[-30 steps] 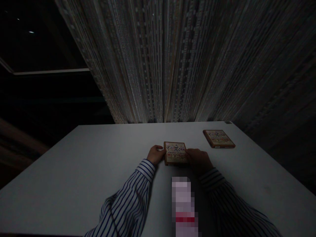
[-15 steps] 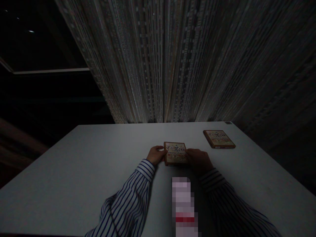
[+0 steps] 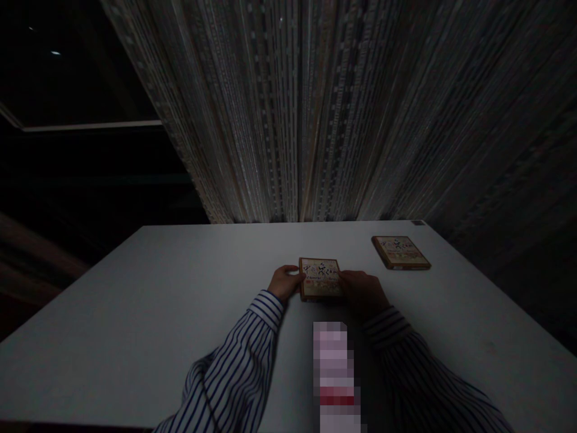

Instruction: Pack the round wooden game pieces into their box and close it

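A flat square box (image 3: 321, 280) with brown edges and a pale printed top with dark lettering is at the middle of the white table (image 3: 180, 313). My left hand (image 3: 284, 282) grips its left side, thumb near the top edge of that side. On the right side, my right hand (image 3: 364, 291) holds the box, its fingers dark in shadow. Whether the box rests on the table or is slightly raised, I cannot tell.
A second, similar box (image 3: 400, 252) lies flat at the back right. A pixelated pale pink object (image 3: 334, 361) with a red band is in front of me. Behind the table's far edge hangs a string curtain (image 3: 297, 120). A small dark patch (image 3: 418, 222) marks the back right corner.
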Demonstrator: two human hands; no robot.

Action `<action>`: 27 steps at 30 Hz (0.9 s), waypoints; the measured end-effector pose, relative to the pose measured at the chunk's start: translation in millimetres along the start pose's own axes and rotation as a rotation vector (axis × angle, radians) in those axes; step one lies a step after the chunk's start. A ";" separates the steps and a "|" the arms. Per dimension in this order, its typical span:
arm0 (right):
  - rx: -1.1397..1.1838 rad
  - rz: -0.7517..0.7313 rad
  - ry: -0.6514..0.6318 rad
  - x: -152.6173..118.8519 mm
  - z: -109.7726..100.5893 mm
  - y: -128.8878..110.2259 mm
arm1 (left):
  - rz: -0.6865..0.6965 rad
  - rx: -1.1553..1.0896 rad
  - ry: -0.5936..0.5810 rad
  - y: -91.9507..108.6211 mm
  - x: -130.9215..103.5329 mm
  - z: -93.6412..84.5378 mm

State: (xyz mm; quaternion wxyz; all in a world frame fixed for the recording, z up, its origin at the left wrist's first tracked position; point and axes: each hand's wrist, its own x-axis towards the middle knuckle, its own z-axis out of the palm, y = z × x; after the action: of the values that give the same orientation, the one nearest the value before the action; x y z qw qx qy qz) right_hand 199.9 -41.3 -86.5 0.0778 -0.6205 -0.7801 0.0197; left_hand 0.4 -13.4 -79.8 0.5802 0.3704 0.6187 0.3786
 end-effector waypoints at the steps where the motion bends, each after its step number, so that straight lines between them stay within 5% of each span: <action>1: 0.000 0.002 0.000 -0.3 -0.1 -0.2 | -0.002 -0.008 0.002 0.0 -0.2 0.0; 15: 0.093 0.018 0.004 -1.0 -2.7 1.5 | -0.016 -0.179 -0.002 -5.1 0.3 0.7; 27: 0.499 0.186 0.135 2.5 12.8 9.8 | -0.019 -0.297 -0.027 -5.8 -1.9 -4.1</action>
State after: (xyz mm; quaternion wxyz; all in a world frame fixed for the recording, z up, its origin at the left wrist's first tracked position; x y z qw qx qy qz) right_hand 207.0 -35.8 -100.1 0.2778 -0.6511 -0.6838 0.1769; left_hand -3.7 -17.8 -84.0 0.6405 0.2793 0.5516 0.4555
